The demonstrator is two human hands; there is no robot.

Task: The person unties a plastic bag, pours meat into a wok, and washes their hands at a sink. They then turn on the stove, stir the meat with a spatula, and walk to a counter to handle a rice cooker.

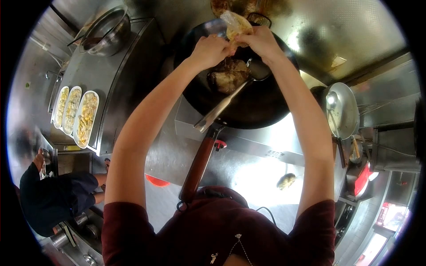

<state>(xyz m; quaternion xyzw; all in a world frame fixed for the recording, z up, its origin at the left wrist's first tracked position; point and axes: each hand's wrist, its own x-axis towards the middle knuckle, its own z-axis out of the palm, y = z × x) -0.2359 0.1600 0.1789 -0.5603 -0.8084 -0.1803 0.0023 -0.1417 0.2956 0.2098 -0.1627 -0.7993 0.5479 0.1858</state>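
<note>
Over a large black wok (248,116), both hands grip a clear plastic bag (236,24) with something pale yellow inside. My left hand (211,50) is closed with its fingers pinched at the bag's lower end. On the other side, my right hand (262,43) is closed around the bag's edge. Below the hands, a brown chunk of what looks like meat (230,74) lies in the wok. A long-handled metal utensil (225,103) rests beside it, its head partly hidden by my right wrist. The wok's wooden handle (198,166) points toward my body.
Left, a steel counter (116,66) bears a metal bowl (106,33) and several white trays of food (87,119). A second pan (344,106) sits at right. A person in dark clothes (57,197) stands lower left. A greasy metal wall (328,35) rises behind the wok.
</note>
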